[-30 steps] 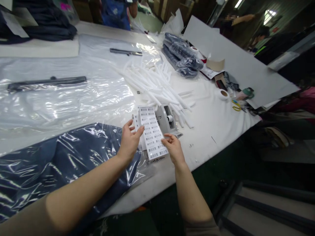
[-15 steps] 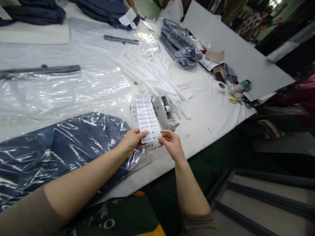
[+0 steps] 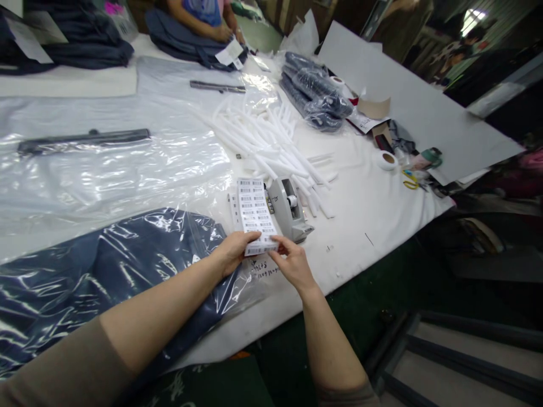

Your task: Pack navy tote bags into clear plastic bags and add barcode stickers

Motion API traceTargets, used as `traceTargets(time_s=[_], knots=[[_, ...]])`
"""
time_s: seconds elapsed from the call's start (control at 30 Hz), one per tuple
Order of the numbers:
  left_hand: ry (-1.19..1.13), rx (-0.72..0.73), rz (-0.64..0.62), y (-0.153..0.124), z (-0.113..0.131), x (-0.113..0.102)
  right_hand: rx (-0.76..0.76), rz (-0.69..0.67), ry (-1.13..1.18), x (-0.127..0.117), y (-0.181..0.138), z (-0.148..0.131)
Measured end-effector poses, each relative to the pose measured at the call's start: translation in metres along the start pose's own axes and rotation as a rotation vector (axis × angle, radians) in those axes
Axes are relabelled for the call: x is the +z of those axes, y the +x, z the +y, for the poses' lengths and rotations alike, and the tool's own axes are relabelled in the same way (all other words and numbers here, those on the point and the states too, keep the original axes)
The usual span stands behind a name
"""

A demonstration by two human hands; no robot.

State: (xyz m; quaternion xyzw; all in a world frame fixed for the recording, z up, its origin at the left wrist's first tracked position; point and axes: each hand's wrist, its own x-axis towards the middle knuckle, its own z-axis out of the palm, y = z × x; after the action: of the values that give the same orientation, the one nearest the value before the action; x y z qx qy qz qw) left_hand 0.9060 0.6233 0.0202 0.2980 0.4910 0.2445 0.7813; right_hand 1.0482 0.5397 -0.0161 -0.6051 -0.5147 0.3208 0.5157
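A white sheet of barcode labels [image 3: 255,206] is pinched at its lower left by my left hand [image 3: 236,250], thumb lying on top. My right hand [image 3: 292,261] has thumb and finger closed at the sheet's lower right corner. Just right of the sheet stands a grey tape dispenser [image 3: 285,209]. Another label sheet [image 3: 233,204] shows partly behind the held one. Below and left, a dark blue garment in a clear plastic bag [image 3: 127,265] lies by my left forearm.
White foam strips [image 3: 267,135] lie in a pile beyond the dispenser. Bagged dark rolls [image 3: 316,90], a tape roll [image 3: 387,160] and yellow scissors [image 3: 410,180] are farther right. Clear bags with dark zip strips [image 3: 85,141] cover the left. A co-worker's arms [image 3: 212,28] are at the far side.
The view has tilted up slightly, so the table sits lower and more of the co-worker shows. Both hands keep hold of the label sheet; its lower edge is bent a little more.
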Motion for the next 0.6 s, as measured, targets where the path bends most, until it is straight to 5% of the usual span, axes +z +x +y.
traceTargets(time_s=[0.13, 0.6], knots=[[-0.011, 0.003, -0.009, 0.005, 0.000, -0.001, -0.055, -0.020, -0.066, 0.000, 0.008, 0.000], [-0.090, -0.048, 0.062, 0.018, 0.003, -0.002, -0.432, 0.276, -0.277, 0.013, 0.006, 0.022]])
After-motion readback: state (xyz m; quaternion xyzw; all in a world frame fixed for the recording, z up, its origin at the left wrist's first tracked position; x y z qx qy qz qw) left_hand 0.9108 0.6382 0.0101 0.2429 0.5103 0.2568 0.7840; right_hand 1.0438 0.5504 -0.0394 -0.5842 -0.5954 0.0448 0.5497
